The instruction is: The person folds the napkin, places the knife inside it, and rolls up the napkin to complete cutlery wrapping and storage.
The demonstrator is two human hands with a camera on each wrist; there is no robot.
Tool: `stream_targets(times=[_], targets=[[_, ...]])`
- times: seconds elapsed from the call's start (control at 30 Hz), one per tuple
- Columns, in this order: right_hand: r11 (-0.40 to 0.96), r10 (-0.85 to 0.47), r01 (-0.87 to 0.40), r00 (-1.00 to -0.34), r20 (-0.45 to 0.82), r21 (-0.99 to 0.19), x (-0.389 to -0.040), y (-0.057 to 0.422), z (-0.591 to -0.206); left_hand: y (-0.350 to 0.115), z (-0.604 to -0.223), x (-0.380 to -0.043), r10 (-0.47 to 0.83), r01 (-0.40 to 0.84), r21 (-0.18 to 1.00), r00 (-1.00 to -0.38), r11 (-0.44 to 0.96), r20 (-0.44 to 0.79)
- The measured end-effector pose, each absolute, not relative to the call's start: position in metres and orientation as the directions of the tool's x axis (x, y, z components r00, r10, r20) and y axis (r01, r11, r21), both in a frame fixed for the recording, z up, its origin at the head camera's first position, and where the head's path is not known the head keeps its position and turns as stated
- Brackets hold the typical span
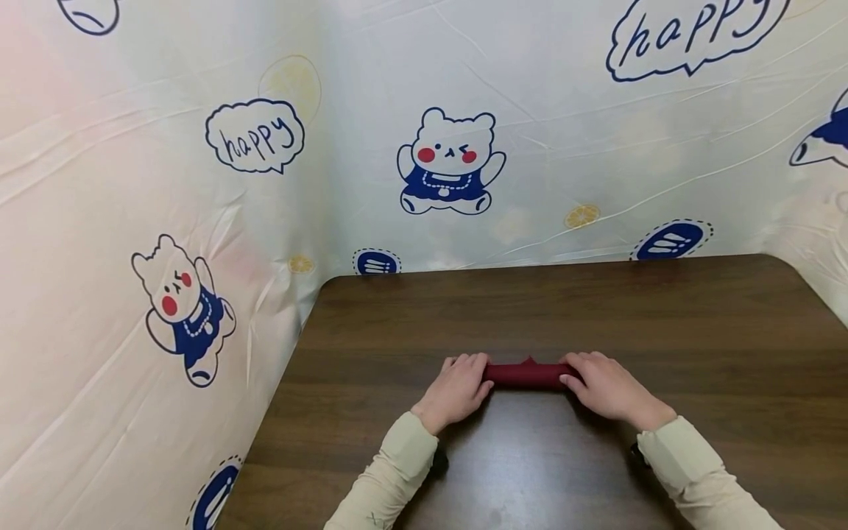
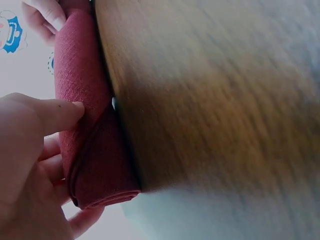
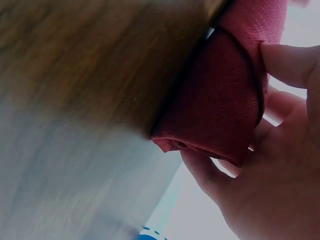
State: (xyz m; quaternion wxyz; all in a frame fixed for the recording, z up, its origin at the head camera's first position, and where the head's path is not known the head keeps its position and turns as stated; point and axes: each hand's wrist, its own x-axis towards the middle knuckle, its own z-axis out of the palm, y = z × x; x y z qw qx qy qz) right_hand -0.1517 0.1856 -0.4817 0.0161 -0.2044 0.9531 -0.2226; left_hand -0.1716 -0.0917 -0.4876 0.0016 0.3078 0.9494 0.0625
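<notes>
A dark red cloth napkin (image 1: 528, 376), rolled into a tube, lies crosswise on the wooden table (image 1: 397, 316). From its far side a small pointed corner sticks up. My left hand (image 1: 459, 388) grips the roll's left end; in the left wrist view the thumb presses on the red cloth (image 2: 82, 70) and the fingers curl behind it. At the other end my right hand (image 1: 606, 386) holds on the same way, thumb on the near side of the cloth (image 3: 215, 95) in the right wrist view. Folded layers show at both ends of the roll.
A pale curtain (image 1: 530, 66) printed with cartoon bears and "happy" bubbles hangs behind the table and along its left side. The table's back edge runs a short way beyond the hands. Dark bands (image 1: 440, 462) show under the light sleeves (image 1: 391, 471).
</notes>
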Motion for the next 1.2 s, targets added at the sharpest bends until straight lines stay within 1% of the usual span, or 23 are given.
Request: stream_targets(times=[0.2, 0.47, 0.57, 0.67, 0.73, 0.83, 0.93, 1.07, 1.2], targets=[[0.818, -0.379, -0.324, -0.925, -0.02, -0.476, -0.153, 0.186, -0.484, -0.091, -0.484, -0.17, 0.576, 0.567, 0.15, -0.817, 0.81, -0.023], [0.833, -0.343, -0.301, -0.939, -0.007, -0.465, -0.153, 0.186, -0.486, -0.089, -0.485, -0.172, 0.552, 0.529, 0.19, -0.828, 0.827, -0.097], [0.841, -0.328, -0.288, -0.945, -0.008, -0.458, -0.153, 0.186, -0.487, -0.089, -0.485, -0.171, 0.538, 0.515, 0.19, -0.836, 0.836, -0.105], [0.86, -0.303, -0.265, -0.953, -0.017, -0.436, -0.153, 0.185, -0.488, -0.09, -0.486, -0.17, 0.523, 0.508, 0.168, -0.851, 0.845, -0.055], [0.871, -0.28, -0.245, -0.96, -0.021, -0.425, -0.153, 0.184, -0.489, -0.091, -0.49, -0.17, 0.519, 0.516, 0.152, -0.854, 0.843, 0.019], [0.884, -0.243, -0.215, -0.97, -0.014, -0.416, -0.153, 0.182, -0.49, -0.095, -0.493, -0.171, 0.524, 0.542, 0.137, -0.839, 0.829, 0.147], [0.885, -0.22, -0.201, -0.976, 0.004, -0.42, -0.153, 0.182, -0.491, -0.098, -0.494, -0.172, 0.534, 0.571, 0.141, -0.813, 0.809, 0.231], [0.896, -0.203, -0.203, -0.978, 0.042, -0.395, -0.152, 0.183, -0.492, -0.1, -0.493, -0.173, 0.552, 0.592, 0.116, -0.794, 0.798, 0.255], [0.899, -0.22, -0.258, -0.965, 0.143, -0.355, -0.148, 0.18, -0.492, -0.101, -0.491, -0.173, 0.577, 0.608, 0.054, -0.775, 0.792, 0.259]])
